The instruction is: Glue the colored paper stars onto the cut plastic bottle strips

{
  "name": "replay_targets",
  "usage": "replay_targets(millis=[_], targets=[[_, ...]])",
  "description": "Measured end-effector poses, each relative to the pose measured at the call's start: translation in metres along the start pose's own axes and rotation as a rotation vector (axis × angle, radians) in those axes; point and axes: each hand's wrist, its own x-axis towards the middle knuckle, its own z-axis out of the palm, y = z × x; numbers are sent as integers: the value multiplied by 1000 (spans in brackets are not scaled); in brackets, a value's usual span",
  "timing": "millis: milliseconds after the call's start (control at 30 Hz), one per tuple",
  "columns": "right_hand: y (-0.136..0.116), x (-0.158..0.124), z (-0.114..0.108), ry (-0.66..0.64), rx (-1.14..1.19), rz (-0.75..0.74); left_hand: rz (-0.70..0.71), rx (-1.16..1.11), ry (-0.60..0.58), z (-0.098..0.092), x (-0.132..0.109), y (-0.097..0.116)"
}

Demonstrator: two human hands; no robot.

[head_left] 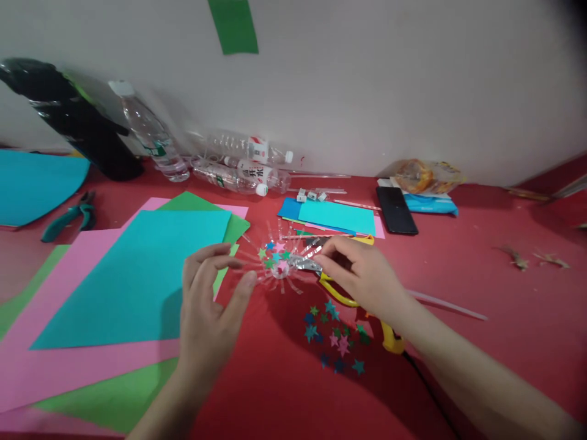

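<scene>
A clear plastic bottle piece (280,273), cut into strips that fan outward, sits on the red table with several pink, blue and green glitter stars (276,255) at its middle. On its right side my right hand (362,272) pinches the end of one strip between thumb and fingertips. To the left, my left hand (208,305) is held with thumb and fingers apart, close to the strips; contact with them is unclear. Scissors with yellow handles (337,291) lie partly under my right hand. More loose glitter stars (339,336) are scattered on the table nearer me.
Coloured paper sheets (137,281) cover the left, with pliers (68,217) beyond. Plastic bottles (243,162) and a black bottle (87,122) line the wall. A phone (397,210), small paper pieces (339,215) and a yellow-handled corded tool (392,339) are also here.
</scene>
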Motion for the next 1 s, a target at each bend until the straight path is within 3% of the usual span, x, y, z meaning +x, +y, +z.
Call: replay_targets(millis=[100, 200, 333, 467, 533, 633, 867, 1000], targets=[[1, 8, 6, 4, 7, -71, 15, 8, -135, 8, -4, -4], [1, 13, 14, -33, 14, -124, 13, 8, -196, 13, -7, -1], [-4, 9, 21, -83, -1, -77, -24, -134, -94, 15, -5, -4], [-4, 3, 23, -69, -3, -40, -214, -347, 50, 19, 4, -35], [-1, 2, 25, -56, 1, -31, -277, -288, 18, 24, 9, -53], [4, 2, 26, -13, 7, -14, -254, -209, -65, 32, 10, -65], [1, -3, 29, -23, 102, 16, -206, -192, -204, 41, 2, -46], [-1, -7, 35, -30, 160, 38, -244, -257, -194, 36, 7, -38]])
